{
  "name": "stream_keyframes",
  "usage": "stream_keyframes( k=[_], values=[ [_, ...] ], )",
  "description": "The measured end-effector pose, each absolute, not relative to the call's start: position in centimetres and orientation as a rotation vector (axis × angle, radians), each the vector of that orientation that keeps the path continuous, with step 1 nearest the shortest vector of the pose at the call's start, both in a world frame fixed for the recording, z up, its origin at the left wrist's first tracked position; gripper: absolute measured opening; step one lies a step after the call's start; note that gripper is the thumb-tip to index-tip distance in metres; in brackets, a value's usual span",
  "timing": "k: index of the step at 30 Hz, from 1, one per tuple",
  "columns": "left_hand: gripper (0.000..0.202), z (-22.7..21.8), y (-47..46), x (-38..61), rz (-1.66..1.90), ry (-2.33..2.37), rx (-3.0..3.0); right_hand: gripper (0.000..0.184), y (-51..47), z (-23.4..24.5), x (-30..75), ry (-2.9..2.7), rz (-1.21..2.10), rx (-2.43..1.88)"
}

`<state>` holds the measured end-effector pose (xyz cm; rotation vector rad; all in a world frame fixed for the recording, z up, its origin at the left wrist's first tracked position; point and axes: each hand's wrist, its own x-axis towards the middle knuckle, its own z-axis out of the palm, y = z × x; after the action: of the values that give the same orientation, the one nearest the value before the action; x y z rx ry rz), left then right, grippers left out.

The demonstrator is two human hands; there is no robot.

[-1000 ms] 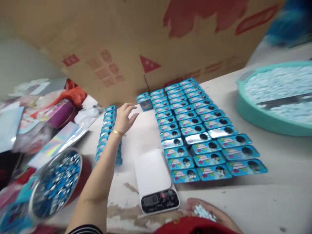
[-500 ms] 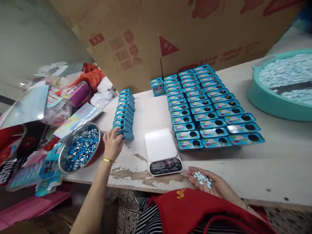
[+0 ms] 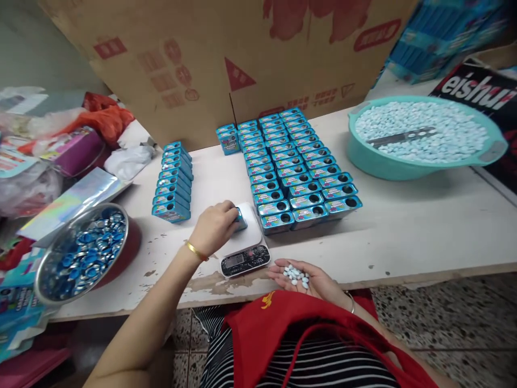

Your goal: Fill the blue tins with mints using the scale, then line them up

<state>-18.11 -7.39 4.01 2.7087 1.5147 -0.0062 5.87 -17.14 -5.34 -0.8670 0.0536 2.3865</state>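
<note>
My left hand is closed round a small blue tin and rests it on the white platform of a small digital scale. My right hand lies palm up at the table's front edge, cupping a small heap of pale blue candies. To the left of the scale stands a single row of the same blue tins. Behind the scale, several rows of blue tins with round holes lie in a block.
A teal basin full of pale candies, with a flat tool in it, sits at the right. A metal bowl of blue round caps stands front left. A big cardboard box lines the back. Bags and wrappers clutter the left.
My left hand went from the far tins back to the front of the left row, took a tin, and carried it right onto the scale. My right hand stayed cupped with candies.
</note>
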Motion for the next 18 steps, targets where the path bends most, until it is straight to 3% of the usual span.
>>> stream_keyframes(
  k=[8,13,18],
  values=[
    [0.021,6.9,-9.2,-22.9,0.78,1.711,2.429,0.026,-16.9,-5.4,6.7,0.075,2.382,-0.875],
    [0.016,6.0,-11.7,-26.1,0.904,1.975,2.231,0.028,-16.5,-5.3,6.5,0.073,2.387,-0.925],
    [0.015,4.7,-12.6,-26.7,0.898,1.951,2.229,0.027,-16.1,-5.1,6.2,0.089,2.381,-0.977]
  ],
)
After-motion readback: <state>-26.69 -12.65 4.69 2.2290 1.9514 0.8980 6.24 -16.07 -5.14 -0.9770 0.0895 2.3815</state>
